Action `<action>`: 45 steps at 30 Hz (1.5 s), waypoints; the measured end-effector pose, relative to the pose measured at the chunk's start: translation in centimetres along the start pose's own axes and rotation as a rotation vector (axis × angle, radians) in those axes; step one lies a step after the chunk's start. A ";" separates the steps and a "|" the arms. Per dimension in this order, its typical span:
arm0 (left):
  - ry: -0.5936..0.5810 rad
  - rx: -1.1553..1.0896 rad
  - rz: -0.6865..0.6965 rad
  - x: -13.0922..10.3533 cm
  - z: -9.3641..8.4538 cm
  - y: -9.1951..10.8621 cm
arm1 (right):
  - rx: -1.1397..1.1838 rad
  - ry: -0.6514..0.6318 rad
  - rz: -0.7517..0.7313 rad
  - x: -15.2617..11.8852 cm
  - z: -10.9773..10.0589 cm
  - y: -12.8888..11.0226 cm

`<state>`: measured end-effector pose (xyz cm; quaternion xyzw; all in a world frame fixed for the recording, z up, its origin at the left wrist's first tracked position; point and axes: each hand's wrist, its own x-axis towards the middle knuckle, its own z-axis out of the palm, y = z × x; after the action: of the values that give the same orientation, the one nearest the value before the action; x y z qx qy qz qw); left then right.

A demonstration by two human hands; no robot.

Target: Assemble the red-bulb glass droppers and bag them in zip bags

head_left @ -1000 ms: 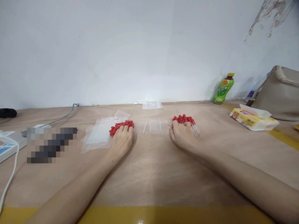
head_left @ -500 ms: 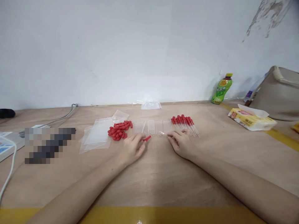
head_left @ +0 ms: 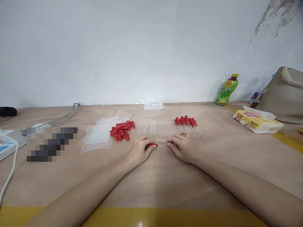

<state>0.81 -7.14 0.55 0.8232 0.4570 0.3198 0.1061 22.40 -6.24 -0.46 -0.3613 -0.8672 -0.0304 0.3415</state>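
Pinching a red bulb (head_left: 155, 145) between thumb and fingers, my left hand (head_left: 141, 149) rests low over the tabletop (head_left: 153, 186), its fingers curled and pointing toward my right. My right hand (head_left: 182, 147) is closed at the fingertips on a clear tube (head_left: 161, 141), which sticks out toward my left hand; the tube's free end lies just beside the bulb. Both forearms come in from the lower corners and angle inward, wrists low.

My left fingers hide most of the bulb, and my right fingers cover the tube's other end. The tube is so thin and see-through that I can't make out its tip well. Pixelation masks a dark object (head_left: 54, 145) on my left, and the frame cuts off the beige bag (head_left: 279, 97) on my right.

Just beyond my hands lies the row of clear tubes (head_left: 155, 128), with the pile of red bulbs (head_left: 121, 131) at its left and the red-capped tubes (head_left: 187, 121) at its right, close past my right knuckles. Plastic bags (head_left: 100, 134) lie left of the pile. On the near side, between my forearms, I have open tabletop back to the yellow strip (head_left: 123, 217); the wall (head_left: 142, 56) bounds the far edge.
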 end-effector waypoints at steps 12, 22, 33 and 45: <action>-0.022 -0.382 -0.136 0.0 0.0 -0.1 | 0.019 0.027 -0.045 0.3 -0.1 -0.6; -0.096 -0.430 -0.123 0.0 -0.2 0.1 | 0.109 -0.100 -0.015 0.6 -0.8 -0.5; -0.137 -0.217 -0.067 -0.4 -0.4 0.3 | -0.118 -0.115 -0.126 0.8 -1.0 -0.4; -0.070 -0.433 -0.129 -0.1 -0.3 -0.3 | -0.100 -0.037 -0.122 0.8 -0.8 -1.5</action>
<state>0.37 -7.09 0.55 0.7608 0.4256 0.3743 0.3162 21.50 -7.08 0.99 -0.3249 -0.8911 -0.0876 0.3044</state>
